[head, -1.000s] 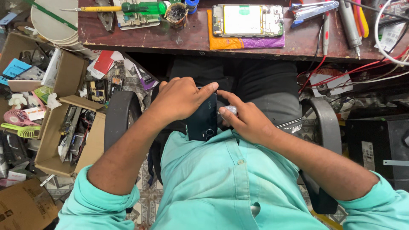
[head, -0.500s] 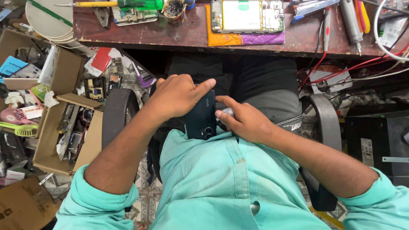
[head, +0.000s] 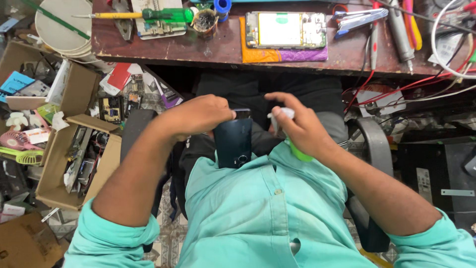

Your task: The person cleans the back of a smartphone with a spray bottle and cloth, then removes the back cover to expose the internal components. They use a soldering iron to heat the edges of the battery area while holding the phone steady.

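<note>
Your left hand (head: 198,116) grips phone (head: 233,141) | right hand (head: 297,129) has lifted off, now clutching green bottle (head: 297,149) | wiping paused.

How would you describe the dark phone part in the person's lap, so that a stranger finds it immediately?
Start at the wooden workbench and go down to the lap of the seated person. The left hand presses a dark phone panel against the turquoise shirt. Unlike the opened phone on the bench, it is glossy, plain and dark blue-black.
</note>
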`<state>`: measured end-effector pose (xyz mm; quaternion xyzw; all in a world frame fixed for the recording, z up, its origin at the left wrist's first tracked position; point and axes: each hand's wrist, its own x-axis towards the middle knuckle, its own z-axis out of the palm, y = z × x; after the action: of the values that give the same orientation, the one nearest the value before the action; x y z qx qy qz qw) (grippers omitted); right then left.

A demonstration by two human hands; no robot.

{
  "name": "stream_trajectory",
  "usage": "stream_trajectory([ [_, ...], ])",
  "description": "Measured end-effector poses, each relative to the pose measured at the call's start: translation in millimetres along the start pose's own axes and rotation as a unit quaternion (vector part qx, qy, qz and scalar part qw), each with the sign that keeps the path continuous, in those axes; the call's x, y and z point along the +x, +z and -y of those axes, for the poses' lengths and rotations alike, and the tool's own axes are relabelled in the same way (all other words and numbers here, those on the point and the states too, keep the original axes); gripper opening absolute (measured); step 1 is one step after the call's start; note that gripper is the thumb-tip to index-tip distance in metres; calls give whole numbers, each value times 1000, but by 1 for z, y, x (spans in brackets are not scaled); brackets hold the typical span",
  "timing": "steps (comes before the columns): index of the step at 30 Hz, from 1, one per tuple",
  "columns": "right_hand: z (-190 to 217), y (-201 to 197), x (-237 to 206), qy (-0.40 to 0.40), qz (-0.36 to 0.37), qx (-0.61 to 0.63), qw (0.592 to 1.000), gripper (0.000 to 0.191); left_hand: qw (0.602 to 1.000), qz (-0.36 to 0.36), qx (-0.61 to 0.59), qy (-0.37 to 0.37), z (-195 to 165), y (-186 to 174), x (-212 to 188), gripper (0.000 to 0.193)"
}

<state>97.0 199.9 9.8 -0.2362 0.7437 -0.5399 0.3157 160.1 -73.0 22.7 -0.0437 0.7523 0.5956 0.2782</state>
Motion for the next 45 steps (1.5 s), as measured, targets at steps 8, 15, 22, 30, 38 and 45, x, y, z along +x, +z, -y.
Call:
stream_trajectory([
  [8,17,14,-11,-39,-61,-71,995,72,999,-28,17,-4,-19,-4,-13,41],
  [15,41,36,-15,-111,-116,-159,974,106,947,-263,170,78,-71,15,-30,44],
  [22,48,27,-12,-226,-188,-195,936,69,860,-417,224,191,-119,69,-37,39],
  [30,57,4,-21,-164,-232,-160,945,46,843,-315,219,377,-117,76,-57,66],
  [38,72,-4,-31,-251,-211,-184,927,61,869,-163,114,453,-86,63,-31,93],
  [45,78,5,-38,-242,-158,-49,956,79,875,-131,81,458,-78,55,-31,102],
])
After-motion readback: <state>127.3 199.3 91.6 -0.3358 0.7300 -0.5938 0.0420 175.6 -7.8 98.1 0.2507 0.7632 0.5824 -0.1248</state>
